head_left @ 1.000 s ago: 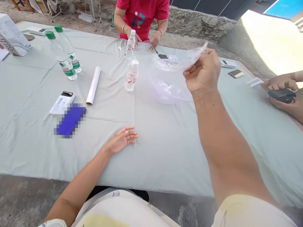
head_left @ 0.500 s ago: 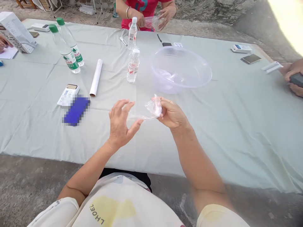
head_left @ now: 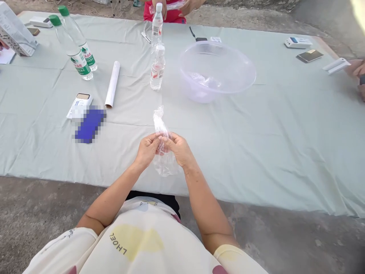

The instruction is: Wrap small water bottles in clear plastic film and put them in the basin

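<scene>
Between my two hands is a clear plastic bag [head_left: 165, 164], gathered at the middle. Its crumpled, whitish upper end sticks up beyond my fingers, and the looser part hangs below them toward me. My left hand [head_left: 148, 150] pinches the bag from the left. From the right, my right hand [head_left: 179, 149] pinches it too, thumb on top, the fingertips of both hands close together. Beyond them stands a translucent purple basin [head_left: 236, 85] with crumpled clear plastic [head_left: 203, 79] inside.
Two small water bottles [head_left: 156, 74] stand ahead. On the left are a white roll [head_left: 113, 84], green-capped bottles [head_left: 81, 64], a white device [head_left: 80, 104] and a blurred blue item [head_left: 90, 125]. Phones and a box [head_left: 17, 28] lie farther off. A person in red [head_left: 171, 15] sits opposite.
My right hand has moved left and toward me with the bag. My left hand, open before, has closed on it. The bag now points away from me, and the view has tilted down.
</scene>
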### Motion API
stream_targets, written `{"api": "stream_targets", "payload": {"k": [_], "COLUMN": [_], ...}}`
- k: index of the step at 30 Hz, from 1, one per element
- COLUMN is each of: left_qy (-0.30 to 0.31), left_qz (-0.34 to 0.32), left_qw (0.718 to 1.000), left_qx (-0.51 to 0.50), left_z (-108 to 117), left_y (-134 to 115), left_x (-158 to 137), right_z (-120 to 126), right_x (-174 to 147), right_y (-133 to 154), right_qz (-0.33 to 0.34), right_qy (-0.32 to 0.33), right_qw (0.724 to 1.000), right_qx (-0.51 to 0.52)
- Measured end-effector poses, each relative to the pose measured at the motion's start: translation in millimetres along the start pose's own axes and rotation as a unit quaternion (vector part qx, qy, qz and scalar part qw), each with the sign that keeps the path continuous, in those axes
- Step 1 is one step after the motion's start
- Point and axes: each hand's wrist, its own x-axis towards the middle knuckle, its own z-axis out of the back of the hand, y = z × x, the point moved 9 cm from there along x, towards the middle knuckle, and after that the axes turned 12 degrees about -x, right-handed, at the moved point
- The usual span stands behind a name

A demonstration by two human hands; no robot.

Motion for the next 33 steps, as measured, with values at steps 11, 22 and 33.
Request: {"api": "stream_targets", "payload": {"k": [11, 22, 33], "left_qy": [-0.06, -0.235, -0.234], "left_qz": [0.058, -0.04, -0.301], "left_qw": [0.987, 0.971, 0.777], "left_qx": [-0.134, 0.012, 0.5], "left_z": [47.9, 93.9, 59.9], "left_y": [28.5, 2.1, -80.8], "left_x": [5.6, -5.7, -28.0], "right_z": [45.7, 70.6, 34.0], "right_x": [-13.9, -28.9, -1.3], "right_y": [-40.1, -31.8, -35.5], "right_qz": [-0.051, -0.027, -0.049], "right_qy": [-0.153, -0.269, -0.184], "right_qw": [0.987, 0.963, 0.947], "right_qx": [0.014, 0.0, -0.258]}}
